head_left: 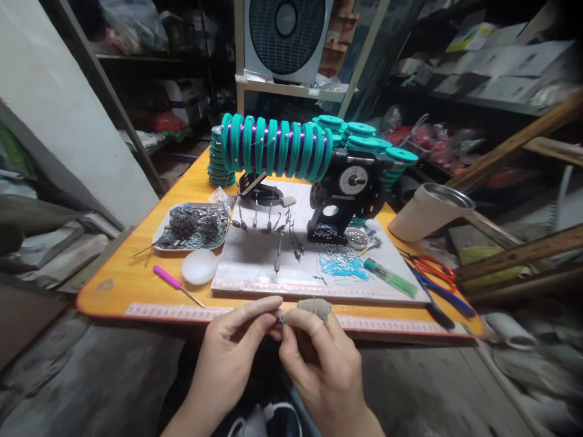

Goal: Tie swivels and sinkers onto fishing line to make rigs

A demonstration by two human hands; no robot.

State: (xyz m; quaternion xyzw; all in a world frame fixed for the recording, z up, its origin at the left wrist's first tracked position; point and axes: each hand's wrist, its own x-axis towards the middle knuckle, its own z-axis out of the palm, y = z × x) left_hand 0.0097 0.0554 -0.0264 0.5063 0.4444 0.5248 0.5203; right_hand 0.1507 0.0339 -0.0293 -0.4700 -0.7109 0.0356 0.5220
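Note:
My left hand (232, 352) and my right hand (321, 352) meet at the table's front edge, fingers pinched together. Between the fingertips shows a tiny blue strand (280, 317); most of what they hold is hidden. A grey cloth-like piece (315, 308) sits at my right fingers. Behind them lies a pale board (255, 273). Above it, a row of teal spools (277, 149) extends from a black machine (353, 182), with thin lines and small dark weighted pieces (277, 265) hanging down. Light-blue strips (344, 267) and small metal bits lie on the board's right part.
A tray of metal parts (194, 226), a white round lid (199, 267) and a pink-handled tool (167, 277) are at the left. Orange-handled scissors (435, 273), blue pliers (449, 297) and a green box (392, 278) lie right. A beige container (426, 212) leans behind.

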